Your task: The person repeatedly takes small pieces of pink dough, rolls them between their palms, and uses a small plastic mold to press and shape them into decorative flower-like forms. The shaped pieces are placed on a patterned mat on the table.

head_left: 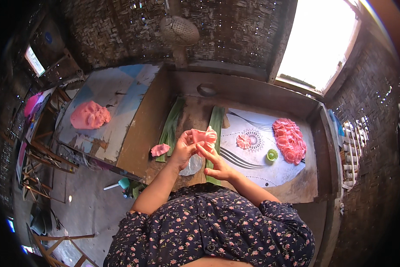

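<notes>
My left hand (181, 155) pinches a thin, folded piece of pink dough (205, 137) between thumb and fingers. Against its lower edge press the fingertips of my right hand (218, 167), closed on the same piece. Beneath my hands lies a clear plastic sheet (191, 165), partly covered by them. A loose pink dough scrap (160, 150) rests by the left green leaf strip (169, 129); a second leaf strip (216, 119) runs to the right. On a white patterned sheet (249, 173) sit a round ridged pink piece (243, 141) and a small green container (272, 155).
Many overlapping pink rounds (289, 141) cover the patterned sheet's right side. A large pink dough lump (89, 115) lies on the raised, worn tabletop (128, 95) at left. Wooden sides (249, 91) border the work surface. Wooden frames (48, 155) stand on the floor at left.
</notes>
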